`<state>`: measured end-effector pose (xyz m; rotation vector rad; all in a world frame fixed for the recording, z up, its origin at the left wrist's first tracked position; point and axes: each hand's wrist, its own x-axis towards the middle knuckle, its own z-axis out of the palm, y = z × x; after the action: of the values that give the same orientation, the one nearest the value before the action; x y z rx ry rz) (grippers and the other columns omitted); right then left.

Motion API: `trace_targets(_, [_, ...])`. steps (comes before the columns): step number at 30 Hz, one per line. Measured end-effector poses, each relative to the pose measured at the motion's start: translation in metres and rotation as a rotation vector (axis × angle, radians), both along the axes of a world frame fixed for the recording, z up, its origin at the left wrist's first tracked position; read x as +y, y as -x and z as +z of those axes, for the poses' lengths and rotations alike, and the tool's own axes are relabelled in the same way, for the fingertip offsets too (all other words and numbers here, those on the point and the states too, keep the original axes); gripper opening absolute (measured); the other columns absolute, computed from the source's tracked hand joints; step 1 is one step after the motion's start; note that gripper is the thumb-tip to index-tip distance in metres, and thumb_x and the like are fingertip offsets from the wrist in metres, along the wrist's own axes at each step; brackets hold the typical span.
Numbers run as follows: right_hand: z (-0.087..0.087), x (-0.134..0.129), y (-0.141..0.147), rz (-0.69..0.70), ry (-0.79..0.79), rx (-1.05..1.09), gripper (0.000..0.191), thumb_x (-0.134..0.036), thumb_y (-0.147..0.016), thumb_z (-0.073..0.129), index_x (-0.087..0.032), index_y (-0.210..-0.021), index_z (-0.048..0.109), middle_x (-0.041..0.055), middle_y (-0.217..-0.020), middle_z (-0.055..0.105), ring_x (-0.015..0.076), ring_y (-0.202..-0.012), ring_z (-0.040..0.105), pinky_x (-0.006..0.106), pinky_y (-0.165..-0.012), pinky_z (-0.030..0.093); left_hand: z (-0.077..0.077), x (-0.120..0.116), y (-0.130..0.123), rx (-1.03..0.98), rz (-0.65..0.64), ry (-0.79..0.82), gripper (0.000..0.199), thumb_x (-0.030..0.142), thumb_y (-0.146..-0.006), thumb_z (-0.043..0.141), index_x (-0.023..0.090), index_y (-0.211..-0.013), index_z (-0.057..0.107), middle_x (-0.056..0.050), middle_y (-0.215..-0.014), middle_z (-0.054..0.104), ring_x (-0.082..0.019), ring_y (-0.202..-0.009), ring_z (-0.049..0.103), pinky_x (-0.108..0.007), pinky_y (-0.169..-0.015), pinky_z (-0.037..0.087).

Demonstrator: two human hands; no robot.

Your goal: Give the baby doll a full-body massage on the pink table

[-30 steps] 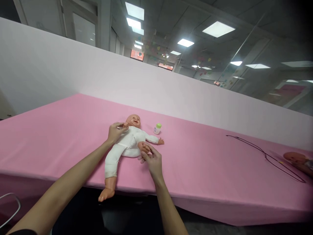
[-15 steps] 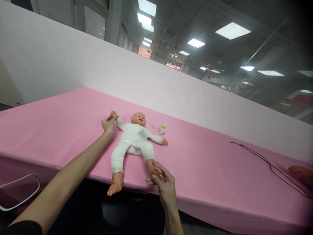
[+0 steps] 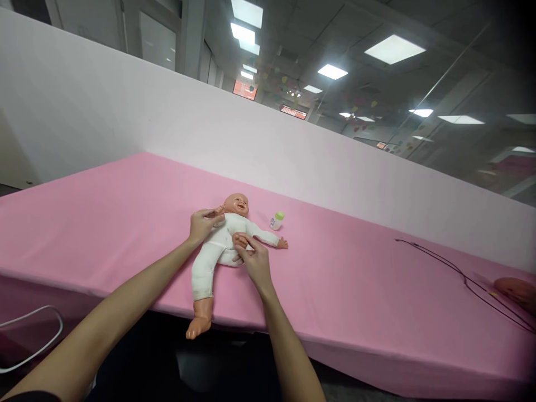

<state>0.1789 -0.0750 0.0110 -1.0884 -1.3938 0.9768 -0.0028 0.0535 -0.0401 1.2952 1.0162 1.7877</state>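
A baby doll (image 3: 214, 249) with a white cloth body lies face up, its head away from me. My left hand (image 3: 203, 225) is closed around the doll's hand on the left side, holding it close to the chin and upper chest. With my right hand (image 3: 256, 261) I grip the foot of the leg on the right, folded up over the belly. That leg is mostly hidden by its foot and my fingers. The other leg stretches straight toward me, its bare foot past the table edge. The doll's other arm reaches out to the right.
A small bottle with a green cap (image 3: 277, 220) stands beside the doll's head. Pink cloth covers the table (image 3: 355, 290), with a white partition (image 3: 293, 162) behind. Dark cables (image 3: 454, 271) and a brown round object (image 3: 516, 291) lie at right; a white cable (image 3: 52, 338) hangs at lower left.
My left hand has brought the doll's arm inward, from out at the side to the chest. My right hand has pushed the doll's foot up from the table edge onto the belly.
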Motion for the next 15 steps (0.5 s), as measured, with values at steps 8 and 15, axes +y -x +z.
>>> trace_targets(8, [0.004,-0.039,-0.007,-0.025,0.04,0.091,0.049,-0.041,-0.079,0.084,-0.018,-0.122,0.078,0.0065,-0.091,0.08,0.0196,-0.062,0.072,0.034,-0.061,0.064,0.003,0.012,0.014,-0.142,0.099,0.047,0.027,0.037,-0.07,0.087,0.015,-0.085,0.082,-0.009,-0.086,0.077,-0.022,-0.077,0.068,-0.034,-0.07,0.054])
trace_targets(15, [-0.044,-0.124,-0.034,-0.076,0.159,0.259,0.045,-0.041,-0.073,0.092,-0.021,-0.112,0.082,0.0153,-0.125,0.075,0.0211,-0.053,0.072,0.038,-0.048,0.064,-0.007,0.03,0.044,-0.442,0.388,0.278,0.026,0.041,-0.075,0.082,0.018,-0.077,0.071,-0.002,-0.078,0.068,-0.016,-0.071,0.061,-0.028,-0.065,0.048])
